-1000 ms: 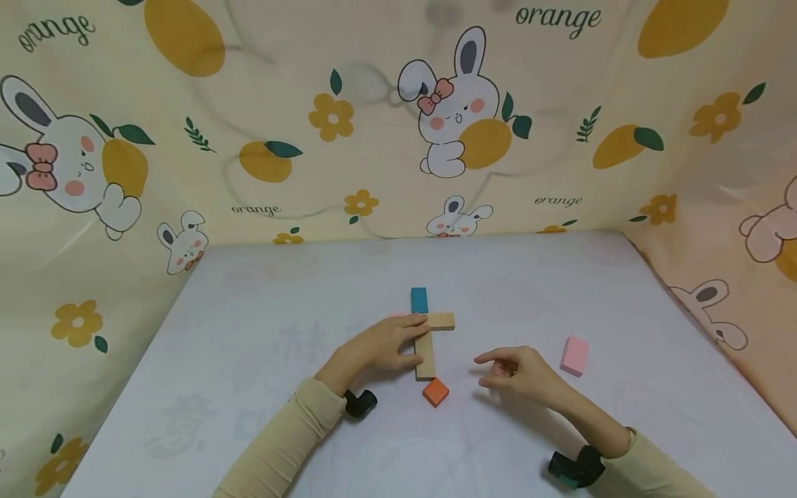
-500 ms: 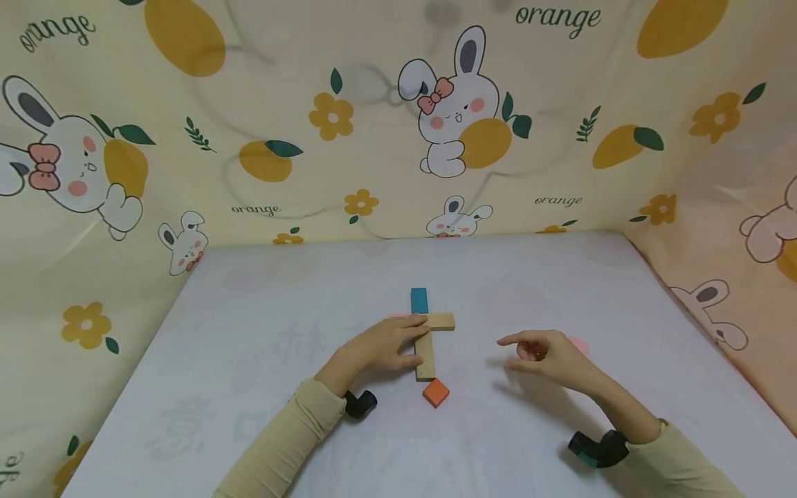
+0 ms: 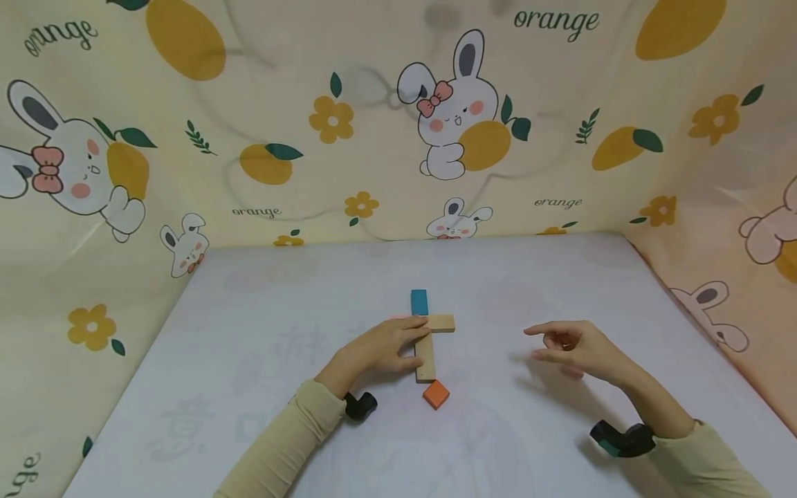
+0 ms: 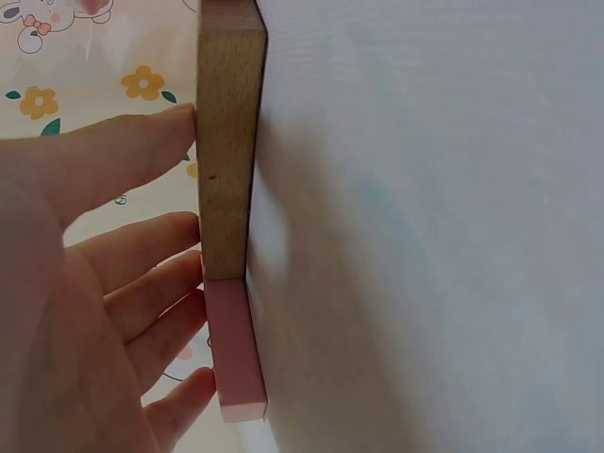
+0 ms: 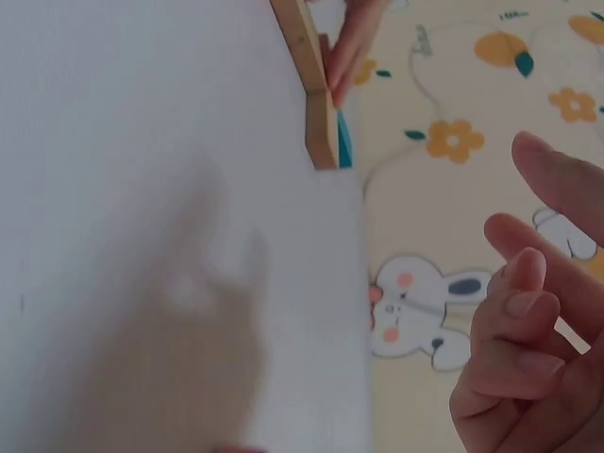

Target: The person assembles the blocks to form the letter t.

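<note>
My left hand [image 3: 376, 346] rests on a cross of small blocks, its fingers and thumb stretched over a long plain wooden block [image 3: 425, 363]. In the left wrist view, its fingertips touch that block and a pink block [image 4: 236, 349] in line with it. A blue block [image 3: 419, 301] tops the cross, and a shorter wooden block [image 3: 441, 323] points right. An orange block [image 3: 436, 395] sits cornerwise at the foot. My right hand [image 3: 575, 346] hovers to the right with nothing in it, thumb and index finger apart, other fingers loosely curled. It mostly hides a second pink block [image 3: 572, 372].
White cloth [image 3: 280, 290] covers the table. A cream curtain [image 3: 373, 69] printed with rabbits and oranges hangs behind it and along both sides. Black wrist cameras sit at my left cuff [image 3: 361, 406] and my right cuff [image 3: 623, 440].
My right hand has moved right and farther from me, away from the cross, and now covers most of the loose pink block. The left hand and the cross have stayed put.
</note>
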